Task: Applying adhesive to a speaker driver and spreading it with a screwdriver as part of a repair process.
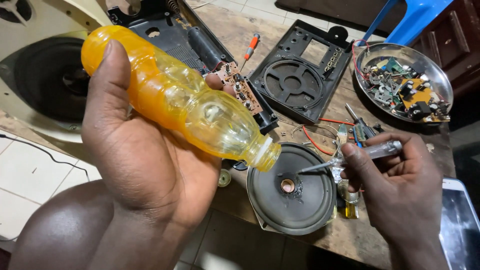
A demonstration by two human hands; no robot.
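While my left hand wraps the ribbed clear plastic bottle of orange liquid tight around its belly, mouth tipped down over the round dark speaker cone at the wooden table's near edge, my right hand pinches a clear-handled thin tool, tip near the cone centre. Bottle looks light, soft-walled, likely slippery, so grip the ribs. Cone probably fragile. Steel dish of parts far right corner; black plastic casings behind.
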